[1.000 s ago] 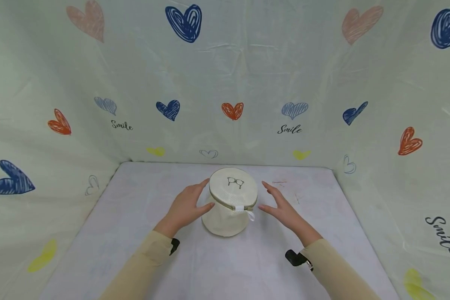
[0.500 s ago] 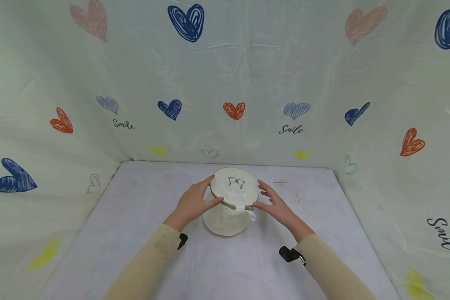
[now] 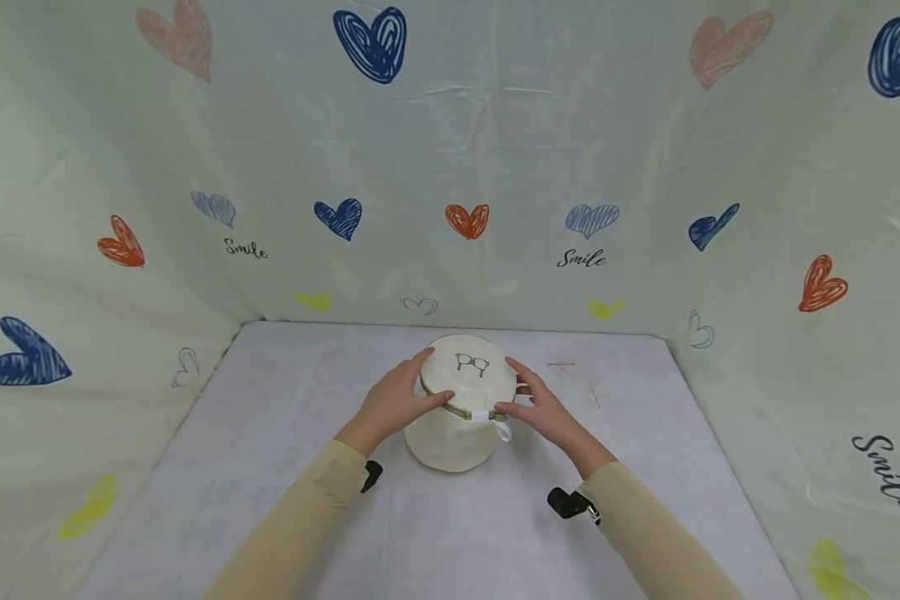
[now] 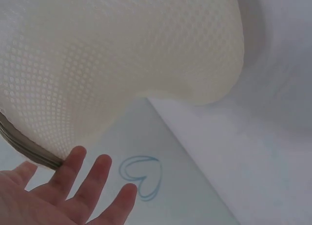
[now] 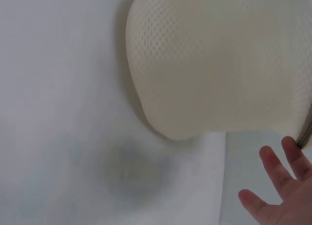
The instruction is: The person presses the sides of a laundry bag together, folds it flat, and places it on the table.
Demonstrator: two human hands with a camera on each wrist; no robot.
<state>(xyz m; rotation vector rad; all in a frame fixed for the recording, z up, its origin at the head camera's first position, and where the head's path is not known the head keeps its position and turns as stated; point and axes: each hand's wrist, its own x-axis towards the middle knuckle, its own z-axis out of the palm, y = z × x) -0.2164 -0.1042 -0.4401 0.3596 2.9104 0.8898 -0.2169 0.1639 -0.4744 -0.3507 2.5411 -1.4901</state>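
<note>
A cream mesh laundry bag (image 3: 450,447) stands upright on the table, round-topped, with an eyeglasses drawing on its lid. An olive-brown zipper (image 4: 30,149) runs around the lid's edge, and a white loop (image 3: 503,432) hangs at the front right. My left hand (image 3: 396,402) touches the left rim of the lid, thumb at the front, fingers spread and nearly straight. On the opposite side, my right hand (image 3: 546,412) has its thumb at the front zipper and its fingertips at the right rim. The right wrist view shows those fingers (image 5: 275,166) spread beside the mesh wall.
The table (image 3: 270,500) has a pale cloth cover with faint reddish marks (image 3: 560,365) at the back right. A curtain (image 3: 525,150) printed with hearts and "Smile" encloses the back and both sides.
Both hands have moved inward, the left to the right and the right to the left, from beside the laundry bag to touching its lid rim. The bag has stayed in place.
</note>
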